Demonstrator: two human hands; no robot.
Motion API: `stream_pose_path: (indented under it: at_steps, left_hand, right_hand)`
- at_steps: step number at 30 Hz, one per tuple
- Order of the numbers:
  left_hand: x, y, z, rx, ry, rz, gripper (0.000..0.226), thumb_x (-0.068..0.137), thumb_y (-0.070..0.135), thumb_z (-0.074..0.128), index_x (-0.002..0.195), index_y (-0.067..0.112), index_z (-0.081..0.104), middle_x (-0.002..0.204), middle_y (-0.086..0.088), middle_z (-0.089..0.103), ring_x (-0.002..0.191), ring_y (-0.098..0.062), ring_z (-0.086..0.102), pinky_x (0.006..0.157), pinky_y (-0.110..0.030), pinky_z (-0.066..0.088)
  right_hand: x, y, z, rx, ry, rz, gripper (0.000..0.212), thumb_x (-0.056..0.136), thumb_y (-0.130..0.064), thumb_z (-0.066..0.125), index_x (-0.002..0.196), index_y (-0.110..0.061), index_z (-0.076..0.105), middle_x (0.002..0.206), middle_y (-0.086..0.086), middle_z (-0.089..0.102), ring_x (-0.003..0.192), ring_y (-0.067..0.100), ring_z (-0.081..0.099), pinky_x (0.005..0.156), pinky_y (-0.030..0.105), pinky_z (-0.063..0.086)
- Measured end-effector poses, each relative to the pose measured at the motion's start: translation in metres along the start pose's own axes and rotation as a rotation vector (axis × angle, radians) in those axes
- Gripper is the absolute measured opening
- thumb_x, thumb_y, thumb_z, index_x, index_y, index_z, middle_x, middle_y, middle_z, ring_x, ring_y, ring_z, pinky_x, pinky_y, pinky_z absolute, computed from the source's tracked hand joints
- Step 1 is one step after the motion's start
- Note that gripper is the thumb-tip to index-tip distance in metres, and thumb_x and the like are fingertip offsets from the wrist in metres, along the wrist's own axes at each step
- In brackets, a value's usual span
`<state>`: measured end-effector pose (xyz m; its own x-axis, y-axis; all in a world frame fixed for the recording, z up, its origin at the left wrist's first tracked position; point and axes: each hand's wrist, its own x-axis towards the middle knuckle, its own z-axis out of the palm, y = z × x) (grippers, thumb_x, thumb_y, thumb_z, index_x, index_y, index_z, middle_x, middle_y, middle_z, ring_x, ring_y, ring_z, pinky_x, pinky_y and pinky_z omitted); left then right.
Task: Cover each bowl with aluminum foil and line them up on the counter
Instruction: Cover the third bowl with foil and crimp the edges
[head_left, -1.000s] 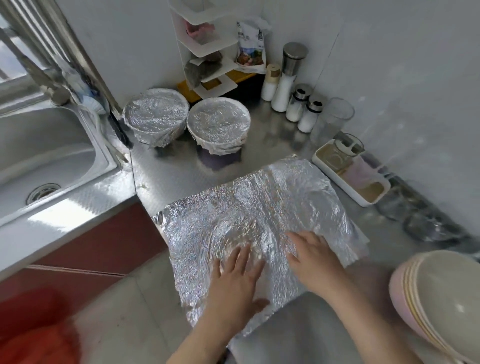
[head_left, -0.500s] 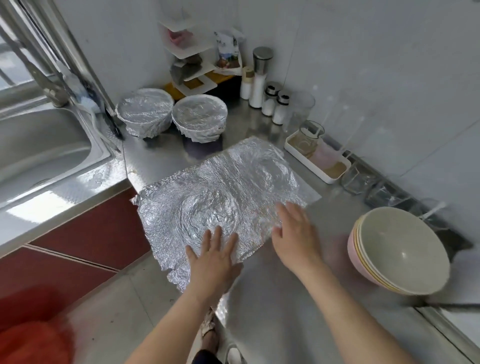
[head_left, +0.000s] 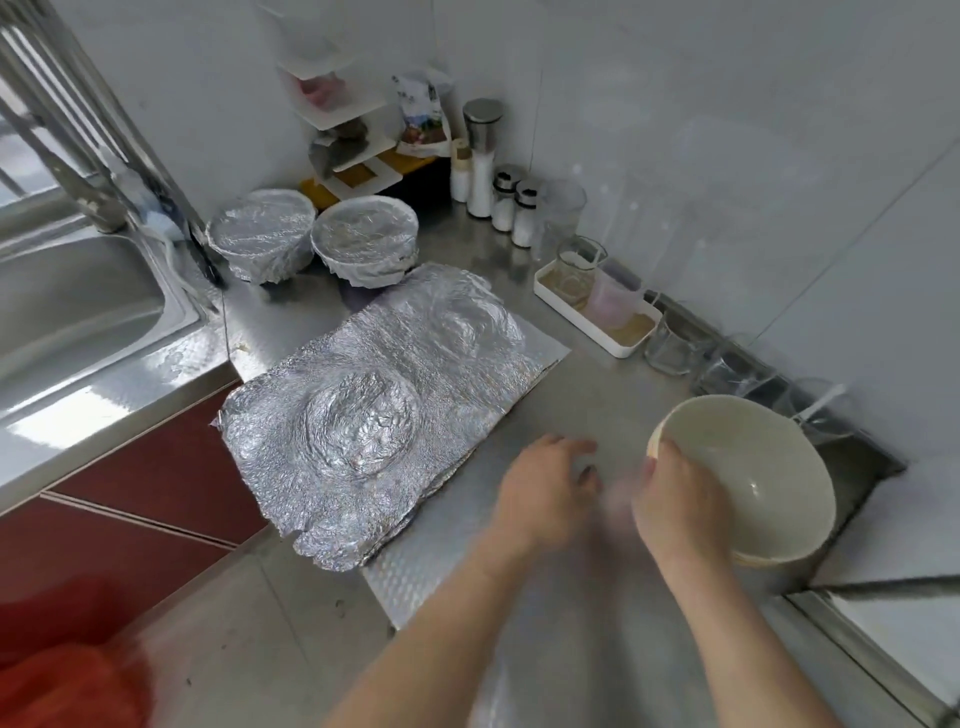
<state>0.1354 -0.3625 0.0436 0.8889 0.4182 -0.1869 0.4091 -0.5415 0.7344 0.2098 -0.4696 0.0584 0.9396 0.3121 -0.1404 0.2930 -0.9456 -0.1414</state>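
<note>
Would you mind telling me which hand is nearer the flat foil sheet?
Left. The left hand hovers over the counter just right of the foil sheet, not touching it; the right hand is farther right, gripping the rim of the white bowl.

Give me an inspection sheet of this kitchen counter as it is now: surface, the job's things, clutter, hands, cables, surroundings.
Surface: steel counter; a creased foil sheet lies flat on it and overhangs the front edge.
Job's things: left covered bowl and right covered bowl side by side at the back; uncovered bowl, tilted.
Clutter: white tray holding cups, shakers, corner rack, glasses along the wall.
Hands: left hand blurred, above the counter, holding nothing; right hand grips the uncovered bowl's rim.
Cables: nothing seen.
Surroundings: sink at left, white tiled walls, red cabinet fronts.
</note>
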Motion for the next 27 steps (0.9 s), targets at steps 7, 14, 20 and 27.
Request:
stream_pose_path:
  at_steps: [7, 14, 20, 27]
  left_hand:
    - [0.026, 0.062, 0.034, -0.099, 0.006, -0.08, 0.028, 0.096, 0.03, 0.05, 0.091, 0.012, 0.07, 0.091, -0.01, 0.071, 0.093, -0.032, 0.062, 0.073, -0.033, 0.045]
    - [0.026, 0.079, 0.01, -0.178, 0.098, -0.124, 0.035, 0.092, 0.049, 0.051, 0.109, 0.025, 0.069, 0.089, 0.0, 0.072, 0.095, -0.022, 0.065, 0.083, -0.031, 0.05]
    - [0.018, 0.06, -0.04, -0.244, 0.359, -0.101, 0.016, 0.085, 0.025, 0.053, 0.087, 0.015, 0.066, 0.068, -0.002, 0.069, 0.066, -0.024, 0.068, 0.067, -0.041, 0.057]
    - [-0.003, -0.027, -0.065, -0.304, 0.509, -0.484, 0.01, 0.08, 0.019, 0.052, 0.079, 0.012, 0.06, 0.068, -0.005, 0.064, 0.057, -0.027, 0.069, 0.062, -0.047, 0.06]
  right_hand:
    - [-0.006, 0.019, -0.009, 0.079, 0.018, -0.055, 0.018, 0.088, -0.013, 0.049, 0.101, -0.011, 0.061, 0.099, 0.013, 0.07, 0.095, 0.035, 0.064, 0.07, 0.035, 0.04]
    - [-0.025, 0.016, -0.015, 0.294, 0.498, -0.209, 0.015, 0.067, -0.004, 0.066, 0.082, -0.006, 0.066, 0.07, 0.011, 0.068, 0.066, 0.034, 0.065, 0.059, 0.035, 0.047]
    - [-0.026, -0.006, -0.016, 0.354, 0.641, -0.547, 0.028, 0.082, -0.009, 0.055, 0.105, -0.014, 0.07, 0.117, 0.002, 0.067, 0.119, 0.025, 0.054, 0.096, 0.044, 0.039]
    - [-0.019, -0.001, 0.014, 0.266, 0.499, -0.332, 0.071, 0.076, -0.007, 0.071, 0.14, -0.017, 0.044, 0.138, 0.021, 0.043, 0.125, 0.04, 0.043, 0.093, 0.05, 0.042]
